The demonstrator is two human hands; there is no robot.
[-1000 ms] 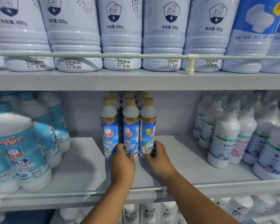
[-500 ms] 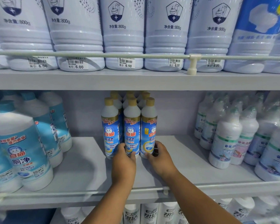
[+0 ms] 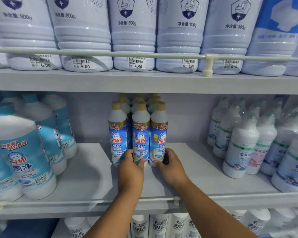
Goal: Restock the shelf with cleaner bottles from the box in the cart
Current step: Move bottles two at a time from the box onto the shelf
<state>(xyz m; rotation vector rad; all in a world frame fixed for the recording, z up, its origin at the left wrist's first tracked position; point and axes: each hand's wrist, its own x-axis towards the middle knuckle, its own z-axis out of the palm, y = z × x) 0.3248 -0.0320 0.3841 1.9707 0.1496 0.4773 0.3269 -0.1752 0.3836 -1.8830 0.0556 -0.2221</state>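
Note:
Several slim cleaner bottles with gold caps and blue labels stand in a tight block at the middle of the grey shelf (image 3: 93, 170). Three of them form the front row. My left hand (image 3: 130, 169) grips the base of the middle front bottle (image 3: 141, 134), fingers on its left side and thumb on its right. My right hand (image 3: 172, 164) grips the base of the right front bottle (image 3: 159, 134). The left front bottle (image 3: 117, 133) stands touching them. The box and the cart are out of view.
Large blue-labelled bottles (image 3: 22, 157) crowd the shelf's left end, and white wrapped bottles (image 3: 239, 152) the right. Bare shelf lies on both sides of the block. A thin rail (image 3: 230, 197) runs along the front edge. The upper shelf (image 3: 144, 81) holds big white 800g bottles.
Both hands stay at the bases of the same front bottles. Only the view has shifted slightly.

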